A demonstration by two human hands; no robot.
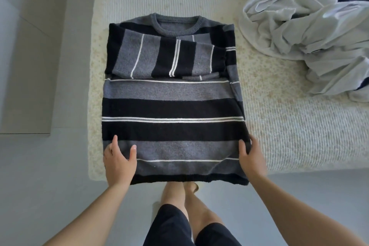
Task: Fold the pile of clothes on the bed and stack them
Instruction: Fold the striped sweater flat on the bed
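the soft, floppy knit sweater (171, 102) lies flat on the bed's (279, 122) near edge, both hands, left hand (119, 161) and right hand (252, 157), pinching its near side edges, the best hold for folding upward.

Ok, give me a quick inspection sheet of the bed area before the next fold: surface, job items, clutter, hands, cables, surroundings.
Surface: cream ribbed bedspread, sweater laid near its front edge.
Job's things: dark blue, grey and white striped knit sweater lies flat, sleeves folded across the chest, hem hanging slightly over the bed edge; unfolded pile of pale grey and navy clothes at the far right.
Clutter: nothing seen.
Hands: left hand grips the sweater's left lower edge; right hand grips its right lower edge.
Cables: nothing seen.
Surroundings: pale grey floor; light panel, possibly a door or cupboard, at left; the person's legs below.
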